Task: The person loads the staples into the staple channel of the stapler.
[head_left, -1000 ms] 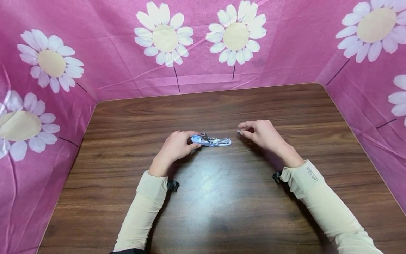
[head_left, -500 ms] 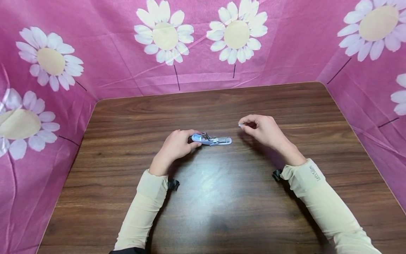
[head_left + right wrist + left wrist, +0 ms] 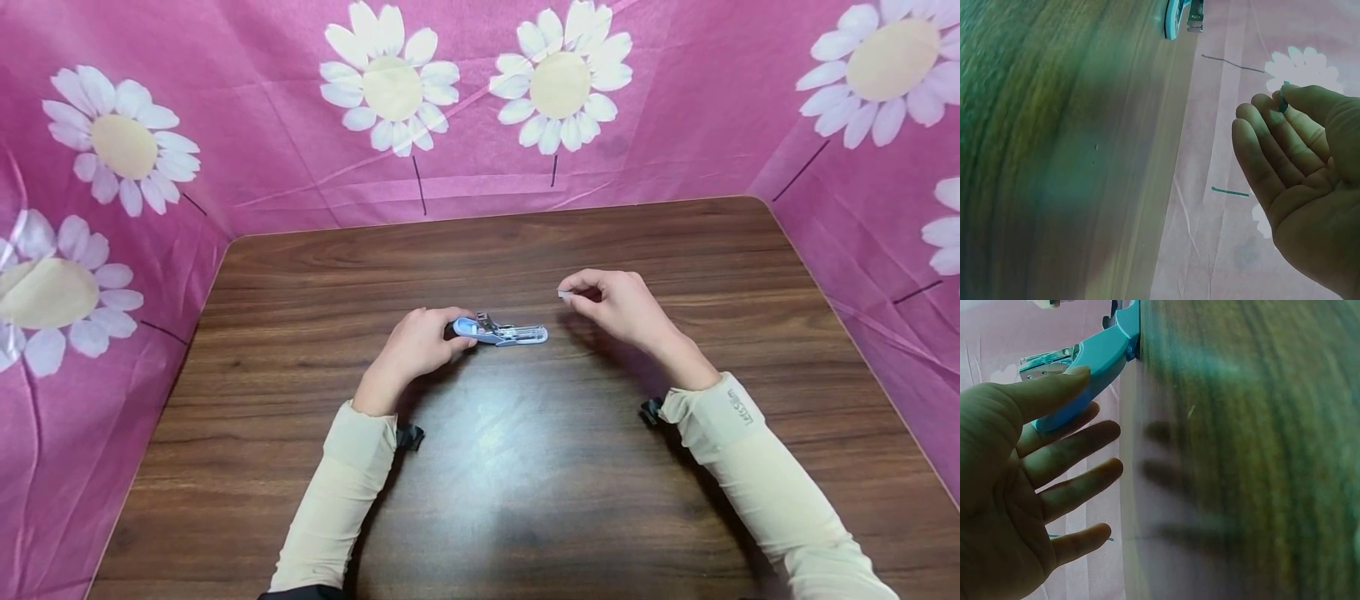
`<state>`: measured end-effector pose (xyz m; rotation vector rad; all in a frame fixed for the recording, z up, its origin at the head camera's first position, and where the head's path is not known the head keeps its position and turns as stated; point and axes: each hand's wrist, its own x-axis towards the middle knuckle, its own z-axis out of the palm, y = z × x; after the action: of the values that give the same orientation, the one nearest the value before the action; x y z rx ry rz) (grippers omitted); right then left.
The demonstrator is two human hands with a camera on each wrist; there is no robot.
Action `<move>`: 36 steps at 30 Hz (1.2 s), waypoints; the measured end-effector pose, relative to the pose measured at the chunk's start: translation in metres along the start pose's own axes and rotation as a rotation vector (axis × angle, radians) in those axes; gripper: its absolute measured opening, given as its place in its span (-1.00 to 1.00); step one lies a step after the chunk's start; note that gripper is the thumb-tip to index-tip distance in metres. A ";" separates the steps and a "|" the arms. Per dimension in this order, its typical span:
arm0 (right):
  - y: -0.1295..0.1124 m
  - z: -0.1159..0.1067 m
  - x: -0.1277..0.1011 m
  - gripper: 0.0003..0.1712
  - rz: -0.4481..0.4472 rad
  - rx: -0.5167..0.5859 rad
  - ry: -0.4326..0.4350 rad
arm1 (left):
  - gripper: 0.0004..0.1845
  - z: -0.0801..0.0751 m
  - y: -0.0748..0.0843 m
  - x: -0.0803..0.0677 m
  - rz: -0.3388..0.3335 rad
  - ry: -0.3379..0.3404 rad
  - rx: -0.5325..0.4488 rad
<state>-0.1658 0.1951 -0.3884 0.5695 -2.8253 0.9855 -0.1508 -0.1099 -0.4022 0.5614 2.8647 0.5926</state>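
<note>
A small light-blue stapler (image 3: 501, 332) lies on the brown wooden table (image 3: 525, 467), its metal staple channel pointing right. My left hand (image 3: 442, 335) holds its rear end between thumb and index finger; in the left wrist view the thumb lies on the stapler (image 3: 1094, 369) while the other fingers (image 3: 1079, 481) are spread. My right hand (image 3: 581, 298) hovers to the right of the stapler and pinches a short strip of staples (image 3: 563, 293) between thumb and fingertips. The right wrist view shows the staples (image 3: 1283, 101) at those fingertips and the stapler's end (image 3: 1177, 15) at the top.
Pink cloth walls (image 3: 465, 125) printed with white daisies close in the table on the left, back and right. Both forearms wear beige sleeves (image 3: 337, 492).
My right hand has risen a little with the staple strip and shifted slightly towards the back. The left hand and the stapler have stayed put.
</note>
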 end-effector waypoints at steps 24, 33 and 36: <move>-0.010 0.014 0.011 -0.82 -0.022 -0.012 -0.068 | -0.64 0.000 -0.003 0.000 0.009 0.018 -0.011; -0.013 0.020 0.010 -0.86 0.077 0.067 -0.146 | -0.62 -0.001 -0.002 -0.001 -0.007 -0.001 -0.008; -0.011 0.022 0.010 -0.86 0.070 0.057 -0.156 | -0.61 -0.002 -0.001 -0.001 -0.003 -0.006 -0.006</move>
<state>-0.1701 0.1700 -0.3971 0.5805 -2.9807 1.0819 -0.1508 -0.1114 -0.4009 0.5566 2.8567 0.5983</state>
